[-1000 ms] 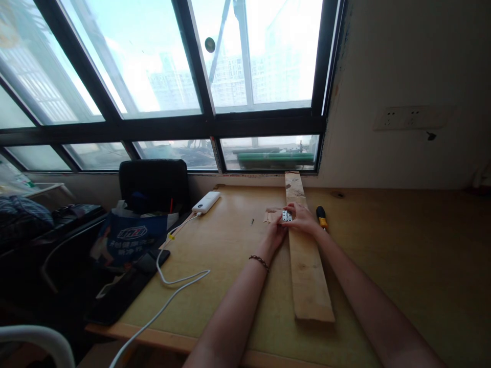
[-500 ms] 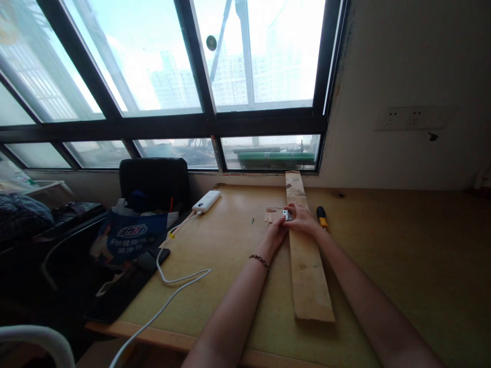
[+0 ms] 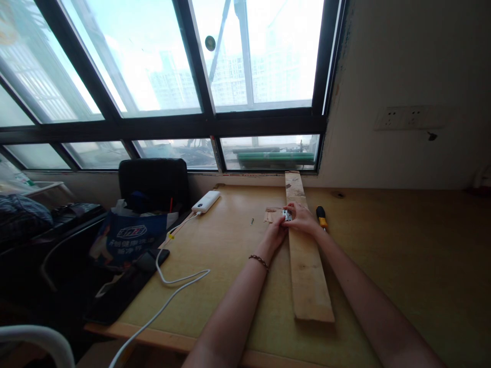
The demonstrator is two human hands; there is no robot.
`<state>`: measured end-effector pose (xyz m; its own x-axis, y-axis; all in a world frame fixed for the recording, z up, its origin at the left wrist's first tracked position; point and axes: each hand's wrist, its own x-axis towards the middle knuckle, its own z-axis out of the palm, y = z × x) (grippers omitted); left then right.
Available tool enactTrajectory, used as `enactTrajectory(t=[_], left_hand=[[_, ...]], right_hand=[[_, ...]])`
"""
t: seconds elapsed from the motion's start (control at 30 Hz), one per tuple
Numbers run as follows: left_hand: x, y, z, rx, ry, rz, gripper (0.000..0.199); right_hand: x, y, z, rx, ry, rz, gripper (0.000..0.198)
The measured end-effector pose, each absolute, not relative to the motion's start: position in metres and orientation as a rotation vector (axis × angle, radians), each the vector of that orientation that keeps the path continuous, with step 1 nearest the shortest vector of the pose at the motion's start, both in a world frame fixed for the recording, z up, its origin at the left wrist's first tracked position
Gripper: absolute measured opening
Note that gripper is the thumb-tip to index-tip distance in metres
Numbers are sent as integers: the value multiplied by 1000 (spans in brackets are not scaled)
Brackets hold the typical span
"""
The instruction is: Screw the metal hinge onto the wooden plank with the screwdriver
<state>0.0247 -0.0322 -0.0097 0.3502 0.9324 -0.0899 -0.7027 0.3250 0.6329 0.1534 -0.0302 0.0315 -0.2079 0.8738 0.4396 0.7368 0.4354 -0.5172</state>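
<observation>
Between both hands, at the left edge of a long wooden plank [image 3: 310, 271], is a small silver metal fitting [image 3: 286, 215] that looks like a hinge. My left hand [image 3: 275, 234] is closed on its near side, with the thumb and fingers pinched. My right hand [image 3: 303, 220] reaches over the plank and grips the fitting's right side between thumb and fingers. The fingers hide part of the metal, and whether it touches the wood cannot be seen. To the right lies a screwdriver [image 3: 321, 216] with a black and yellow handle.
A small screw-like piece [image 3: 252, 221] and a thin wood scrap [image 3: 270, 213] lie left of the plank. A white power bank [image 3: 206, 202] trails a white cable [image 3: 180, 281] across the table [image 3: 215, 306]. A black chair [image 3: 153, 181] and blue bag [image 3: 130, 235] stand left.
</observation>
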Motion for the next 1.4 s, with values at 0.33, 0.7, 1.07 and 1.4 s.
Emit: enactTrajectory(t=[0.33,0.7,1.07,1.4], left_hand=[[23,-30,-14,562,509,1134,24],[23,-29,-15,580,473,1122,23],[22,-35,-10,540,541,1183,24],[21,-38,-6,554,493,1207,25]], right_hand=[[152,-31,32,-1359,-2002,239,56],[151,-33,34,-1343,-1979,252,57],[151,-34,33,-1316,-1961,302,58],[152,-32,32,-1310,-1973,283,59]])
